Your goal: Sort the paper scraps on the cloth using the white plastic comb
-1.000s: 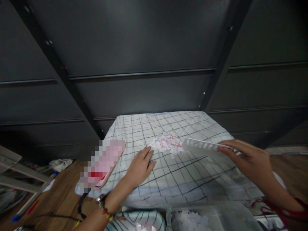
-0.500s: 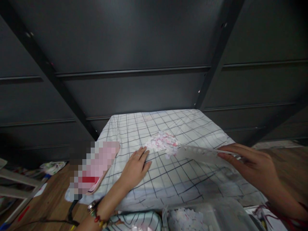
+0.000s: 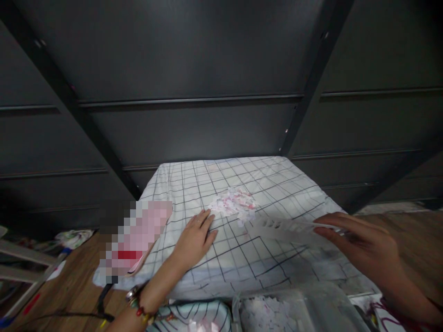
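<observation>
A loose heap of small white and pink paper-like scraps lies on a white checked cloth. My left hand rests flat on the cloth, fingers stretched out, the fingertips at the heap's left edge. It holds nothing. In my right hand, pinched between thumb and fingers, is a thin translucent plastic strip with cut-out slots. Its far end points left and sits just in front of the heap, near some stray scraps. Blur hides its exact outline.
A phone-shaped thing in a pink case, partly pixelated, lies at the left with a black cable. At the near edge stand a clear plastic box with more scraps and a striped pale-green container. Dark panels rise behind.
The plastic strip has tilted, its slots now facing me more, and its far end has dropped slightly toward me. My left hand has stayed in place.
</observation>
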`<state>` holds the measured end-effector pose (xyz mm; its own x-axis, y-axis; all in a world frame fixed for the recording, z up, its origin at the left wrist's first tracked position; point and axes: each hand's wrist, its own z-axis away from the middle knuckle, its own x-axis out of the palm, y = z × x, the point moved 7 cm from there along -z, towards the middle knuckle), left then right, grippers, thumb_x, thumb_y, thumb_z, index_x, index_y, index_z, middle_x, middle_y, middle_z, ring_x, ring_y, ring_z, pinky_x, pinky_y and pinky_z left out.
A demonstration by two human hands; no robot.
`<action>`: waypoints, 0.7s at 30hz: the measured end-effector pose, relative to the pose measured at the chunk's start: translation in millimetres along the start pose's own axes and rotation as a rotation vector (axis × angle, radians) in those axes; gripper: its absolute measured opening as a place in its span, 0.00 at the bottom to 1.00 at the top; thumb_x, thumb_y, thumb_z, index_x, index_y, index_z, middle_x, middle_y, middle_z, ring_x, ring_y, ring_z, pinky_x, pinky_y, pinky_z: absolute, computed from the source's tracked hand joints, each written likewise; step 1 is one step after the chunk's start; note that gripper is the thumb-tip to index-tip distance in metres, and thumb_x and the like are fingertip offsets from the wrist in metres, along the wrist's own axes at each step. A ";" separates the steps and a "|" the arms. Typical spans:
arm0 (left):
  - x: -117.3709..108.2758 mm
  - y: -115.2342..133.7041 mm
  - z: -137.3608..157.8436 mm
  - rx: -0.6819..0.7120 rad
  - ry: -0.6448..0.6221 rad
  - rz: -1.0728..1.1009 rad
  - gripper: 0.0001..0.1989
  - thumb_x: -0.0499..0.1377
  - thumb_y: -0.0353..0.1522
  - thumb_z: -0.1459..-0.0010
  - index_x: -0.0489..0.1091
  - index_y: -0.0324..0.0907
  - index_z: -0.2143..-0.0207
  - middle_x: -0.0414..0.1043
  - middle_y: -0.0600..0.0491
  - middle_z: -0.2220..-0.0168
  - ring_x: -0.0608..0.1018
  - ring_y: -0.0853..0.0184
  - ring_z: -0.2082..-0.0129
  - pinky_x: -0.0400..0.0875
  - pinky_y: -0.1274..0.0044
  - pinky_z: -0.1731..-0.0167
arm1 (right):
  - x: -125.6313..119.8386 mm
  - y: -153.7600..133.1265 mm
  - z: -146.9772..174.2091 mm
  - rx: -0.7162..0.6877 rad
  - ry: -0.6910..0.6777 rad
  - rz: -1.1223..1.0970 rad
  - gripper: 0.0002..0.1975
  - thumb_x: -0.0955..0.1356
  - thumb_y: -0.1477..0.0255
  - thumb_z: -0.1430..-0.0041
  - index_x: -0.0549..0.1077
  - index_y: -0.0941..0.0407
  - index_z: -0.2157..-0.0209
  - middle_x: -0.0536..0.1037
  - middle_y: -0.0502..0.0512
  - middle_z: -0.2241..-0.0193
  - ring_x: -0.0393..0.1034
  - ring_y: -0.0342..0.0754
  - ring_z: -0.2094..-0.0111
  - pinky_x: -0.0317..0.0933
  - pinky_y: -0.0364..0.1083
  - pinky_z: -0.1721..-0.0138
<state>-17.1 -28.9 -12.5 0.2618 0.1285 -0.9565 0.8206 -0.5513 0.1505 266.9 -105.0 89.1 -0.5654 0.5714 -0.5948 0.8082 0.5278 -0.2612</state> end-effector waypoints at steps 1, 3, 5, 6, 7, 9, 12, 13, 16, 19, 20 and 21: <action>-0.1 -0.2 0.2 0.002 0.005 0.003 0.19 0.50 0.35 0.37 0.62 0.35 0.46 0.60 0.41 0.41 0.62 0.55 0.41 0.60 0.61 0.44 | -0.7 -2.2 0.2 -0.005 0.008 0.008 0.05 0.66 0.68 0.43 0.73 0.51 0.70 0.78 0.48 0.75 0.72 0.44 0.78 0.62 0.41 0.80; -1.1 -0.4 0.7 0.009 0.021 0.014 0.19 0.51 0.35 0.37 0.63 0.36 0.46 0.61 0.41 0.42 0.62 0.55 0.41 0.60 0.61 0.44 | -1.0 -6.0 -0.1 -0.006 0.027 0.028 0.06 0.66 0.67 0.42 0.73 0.52 0.70 0.78 0.49 0.76 0.72 0.44 0.78 0.62 0.42 0.81; -2.8 -0.3 1.4 0.018 0.040 0.027 0.18 0.51 0.34 0.37 0.64 0.36 0.47 0.62 0.41 0.42 0.63 0.56 0.41 0.62 0.61 0.45 | 0.9 -8.3 0.2 0.003 0.037 0.039 0.07 0.66 0.66 0.42 0.73 0.53 0.71 0.78 0.49 0.77 0.71 0.45 0.78 0.62 0.42 0.81; -3.8 0.0 1.8 0.023 0.048 0.035 0.18 0.51 0.34 0.37 0.64 0.37 0.47 0.63 0.42 0.43 0.64 0.56 0.42 0.62 0.61 0.45 | 3.0 -8.6 0.7 0.014 0.031 0.036 0.08 0.65 0.65 0.42 0.73 0.53 0.71 0.78 0.50 0.77 0.71 0.44 0.79 0.62 0.43 0.81; -5.0 0.4 2.1 0.029 0.057 0.043 0.17 0.51 0.34 0.37 0.64 0.37 0.48 0.64 0.42 0.44 0.65 0.56 0.42 0.63 0.61 0.46 | 5.5 -8.4 1.6 0.030 0.020 0.028 0.09 0.65 0.65 0.41 0.73 0.53 0.71 0.78 0.50 0.77 0.71 0.44 0.79 0.62 0.43 0.82; -7.9 2.2 2.8 0.050 0.078 0.061 0.16 0.50 0.33 0.37 0.65 0.37 0.49 0.65 0.43 0.45 0.66 0.57 0.43 0.64 0.62 0.46 | 9.7 -7.6 3.6 0.055 -0.008 0.003 0.09 0.64 0.65 0.41 0.73 0.52 0.71 0.78 0.49 0.76 0.70 0.43 0.81 0.61 0.42 0.84; -13.5 5.7 3.9 0.090 0.127 0.077 0.15 0.49 0.31 0.37 0.67 0.37 0.51 0.67 0.43 0.47 0.69 0.58 0.46 0.66 0.64 0.47 | 6.9 -8.8 4.3 0.039 0.016 -0.001 0.09 0.65 0.65 0.41 0.72 0.52 0.72 0.78 0.48 0.77 0.70 0.44 0.80 0.59 0.42 0.86; -15.5 6.8 4.5 0.104 0.146 0.079 0.14 0.49 0.31 0.37 0.67 0.37 0.51 0.68 0.44 0.48 0.69 0.59 0.46 0.67 0.64 0.48 | 4.3 -10.0 3.4 0.021 0.034 0.012 0.08 0.65 0.65 0.41 0.72 0.51 0.72 0.77 0.48 0.77 0.71 0.44 0.80 0.59 0.42 0.85; -22.3 10.6 6.8 0.151 0.196 0.087 0.14 0.48 0.30 0.36 0.68 0.38 0.52 0.69 0.45 0.49 0.70 0.60 0.47 0.68 0.66 0.49 | -2.9 -13.0 -2.3 -0.024 0.081 0.089 0.06 0.65 0.68 0.41 0.71 0.52 0.71 0.77 0.49 0.77 0.71 0.45 0.78 0.62 0.43 0.83; -33.8 20.4 12.2 0.234 0.220 0.113 0.14 0.47 0.29 0.36 0.66 0.39 0.51 0.69 0.45 0.49 0.70 0.62 0.48 0.70 0.66 0.50 | -6.5 -11.7 -7.2 -0.051 0.141 0.174 0.06 0.64 0.72 0.40 0.71 0.51 0.70 0.77 0.50 0.76 0.72 0.47 0.76 0.66 0.45 0.76; -38.9 26.4 15.3 0.278 0.215 0.122 0.14 0.47 0.29 0.36 0.66 0.39 0.50 0.69 0.45 0.49 0.70 0.62 0.48 0.70 0.66 0.50 | -4.8 -11.4 -6.9 -0.089 0.146 0.197 0.06 0.63 0.73 0.40 0.71 0.51 0.69 0.77 0.50 0.76 0.73 0.47 0.75 0.66 0.46 0.75; -43.5 32.9 18.9 0.315 0.192 0.135 0.14 0.48 0.29 0.36 0.65 0.39 0.50 0.69 0.46 0.49 0.71 0.63 0.48 0.71 0.68 0.51 | -1.1 -11.5 -4.9 -0.151 0.140 0.221 0.07 0.63 0.75 0.40 0.71 0.51 0.69 0.77 0.50 0.76 0.73 0.47 0.74 0.67 0.46 0.73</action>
<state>-11.0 -68.2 29.4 0.4716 0.1732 -0.8646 0.5842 -0.7958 0.1592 257.5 -108.6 96.5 -0.4047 0.7584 -0.5110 0.8863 0.4628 -0.0151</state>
